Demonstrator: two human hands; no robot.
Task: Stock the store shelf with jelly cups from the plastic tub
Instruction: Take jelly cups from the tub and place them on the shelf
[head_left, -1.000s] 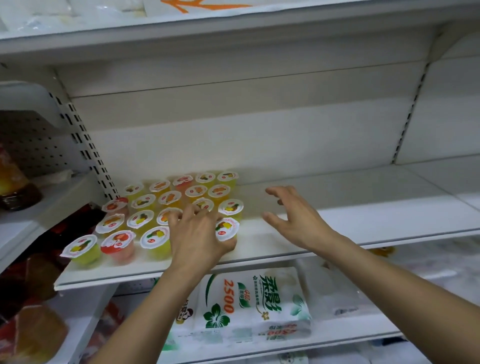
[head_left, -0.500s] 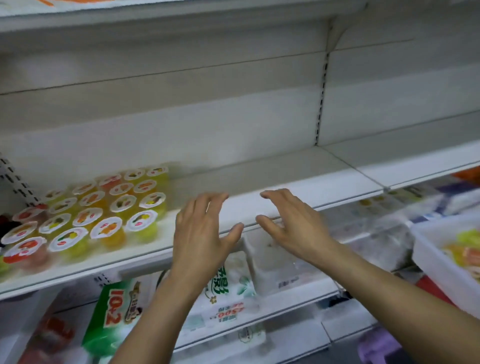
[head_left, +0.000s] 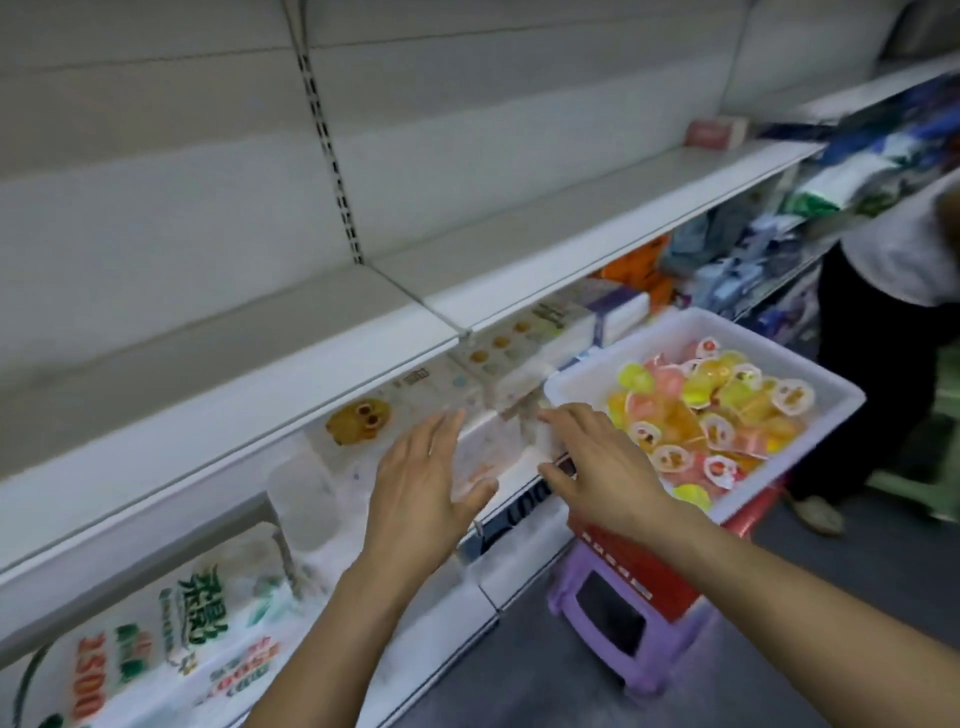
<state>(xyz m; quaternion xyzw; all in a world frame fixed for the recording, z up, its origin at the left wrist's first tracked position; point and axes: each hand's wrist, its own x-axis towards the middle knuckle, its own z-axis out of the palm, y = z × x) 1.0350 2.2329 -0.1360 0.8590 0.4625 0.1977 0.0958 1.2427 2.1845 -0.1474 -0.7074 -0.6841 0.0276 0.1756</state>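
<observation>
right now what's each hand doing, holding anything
Left hand: open, fingers spread, holding nothing.
Right hand: open, holding nothing, beside the plastic tub of jelly cups.

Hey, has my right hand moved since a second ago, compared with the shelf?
Yes. The right hand has left the shelf, where it hovered beside the stocked cups, and gone right along and below its front edge, now open beside the plastic tub.
</observation>
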